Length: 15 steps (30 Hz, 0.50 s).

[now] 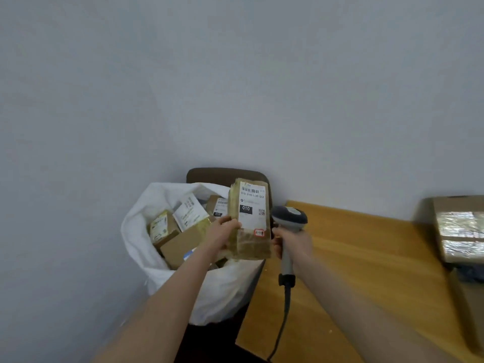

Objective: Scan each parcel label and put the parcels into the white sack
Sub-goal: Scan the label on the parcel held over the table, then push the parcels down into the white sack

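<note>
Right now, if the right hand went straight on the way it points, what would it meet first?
Probably the parcel in the left hand; the right hand, gripping the scanner, points toward it, though depth is unclear.

Left hand (pixel 221 233): grips the upright parcel (pixel 252 213) by its left edge.
Right hand (pixel 294 243): wrapped round the scanner (pixel 289 218) handle, just right of the left hand.
Forearms (pixel 167 297): bare, reaching forward.

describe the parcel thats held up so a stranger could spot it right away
Find the white sack of brown parcels, left of the wooden table. At its right rim the left hand holds one parcel upright. Unlike those lying inside, it is held up and has a red-bordered sticker at its label's lower right corner.
</note>
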{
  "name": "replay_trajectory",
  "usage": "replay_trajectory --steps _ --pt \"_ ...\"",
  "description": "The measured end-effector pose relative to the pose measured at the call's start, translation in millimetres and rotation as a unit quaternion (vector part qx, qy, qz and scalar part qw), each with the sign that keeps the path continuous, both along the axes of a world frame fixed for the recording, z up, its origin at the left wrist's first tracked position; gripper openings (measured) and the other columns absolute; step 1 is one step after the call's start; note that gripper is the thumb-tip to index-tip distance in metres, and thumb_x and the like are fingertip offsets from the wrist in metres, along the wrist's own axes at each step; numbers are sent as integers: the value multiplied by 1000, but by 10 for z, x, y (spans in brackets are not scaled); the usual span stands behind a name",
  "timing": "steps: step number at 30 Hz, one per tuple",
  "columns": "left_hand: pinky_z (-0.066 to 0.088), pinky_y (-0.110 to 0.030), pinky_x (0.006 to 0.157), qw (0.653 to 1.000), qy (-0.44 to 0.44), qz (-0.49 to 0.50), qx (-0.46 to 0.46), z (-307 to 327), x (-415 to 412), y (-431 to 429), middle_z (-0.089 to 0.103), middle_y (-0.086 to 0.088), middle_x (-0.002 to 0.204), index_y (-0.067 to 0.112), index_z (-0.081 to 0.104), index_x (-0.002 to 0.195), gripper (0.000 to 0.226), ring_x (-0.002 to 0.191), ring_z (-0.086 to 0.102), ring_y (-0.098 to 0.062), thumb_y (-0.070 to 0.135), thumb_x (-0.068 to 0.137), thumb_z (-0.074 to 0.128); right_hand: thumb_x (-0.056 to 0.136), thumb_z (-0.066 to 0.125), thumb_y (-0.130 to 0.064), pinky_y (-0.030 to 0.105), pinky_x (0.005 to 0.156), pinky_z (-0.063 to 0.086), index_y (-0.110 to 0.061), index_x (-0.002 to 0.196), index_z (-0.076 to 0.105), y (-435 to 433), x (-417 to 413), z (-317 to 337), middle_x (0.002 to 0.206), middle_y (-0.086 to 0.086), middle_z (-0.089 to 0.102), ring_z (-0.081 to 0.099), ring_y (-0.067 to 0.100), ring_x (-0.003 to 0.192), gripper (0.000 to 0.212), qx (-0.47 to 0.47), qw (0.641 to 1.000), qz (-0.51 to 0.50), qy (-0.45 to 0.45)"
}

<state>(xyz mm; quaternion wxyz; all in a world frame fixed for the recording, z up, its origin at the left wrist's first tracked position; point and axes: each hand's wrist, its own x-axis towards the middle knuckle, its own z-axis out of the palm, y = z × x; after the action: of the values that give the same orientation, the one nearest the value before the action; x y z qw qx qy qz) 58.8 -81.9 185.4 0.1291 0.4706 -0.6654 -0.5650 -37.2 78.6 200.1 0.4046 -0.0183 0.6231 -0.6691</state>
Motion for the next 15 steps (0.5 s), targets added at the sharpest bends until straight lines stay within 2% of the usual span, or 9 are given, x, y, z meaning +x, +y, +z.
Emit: replay_trajectory --steps 3,5,8,10,12,15 --pt "54 -40 86 997 -12 56 -54 91 313 -359 62 -6 113 22 49 132 51 96 63 -21 27 83 64 86 64 -3 26 50 44 0 85 62 -292 56 -72 63 11 61 52 17 51 4 19 1000 17 -10" --pt "55 -42 87 989 -18 81 -122 169 475 -637 64 -4 112 22 48 134 58 93 66 -20 29 79 67 86 65 -4 26 50 45 0 86 62 -493 35 -133 65 11 62 53 17 51 5 37 999 18 -2" --pt "53 -41 90 960 -132 47 -241 267 643 -1089 59 -2 120 29 48 135 73 101 62 -21 49 66 65 86 68 -7 25 53 47 -1 85 62 -823 -7 -248 67 10 64 56 16 55 8 63 998 20 5" --pt "51 -38 90 932 -240 -6 -273 303 684 -1389 58 -4 123 30 51 133 75 105 60 -23 55 63 60 86 68 -7 27 56 48 -2 84 63 -1066 -27 -340 67 11 64 57 17 56 8 75 997 24 8" --pt "47 -30 84 922 -295 -64 -243 338 686 -1688 61 -4 116 22 56 130 58 100 58 -21 45 77 62 85 69 -7 29 59 49 -2 82 63 -1333 -43 -443 67 12 65 57 19 56 8 92 995 22 15" --pt "41 -25 76 936 -290 -108 -166 265 566 -2110 61 -1 105 17 61 123 39 93 55 -16 27 86 60 85 68 -6 29 55 48 -2 79 64 -1672 -86 -545 66 13 65 57 19 55 8 106 994 16 16"
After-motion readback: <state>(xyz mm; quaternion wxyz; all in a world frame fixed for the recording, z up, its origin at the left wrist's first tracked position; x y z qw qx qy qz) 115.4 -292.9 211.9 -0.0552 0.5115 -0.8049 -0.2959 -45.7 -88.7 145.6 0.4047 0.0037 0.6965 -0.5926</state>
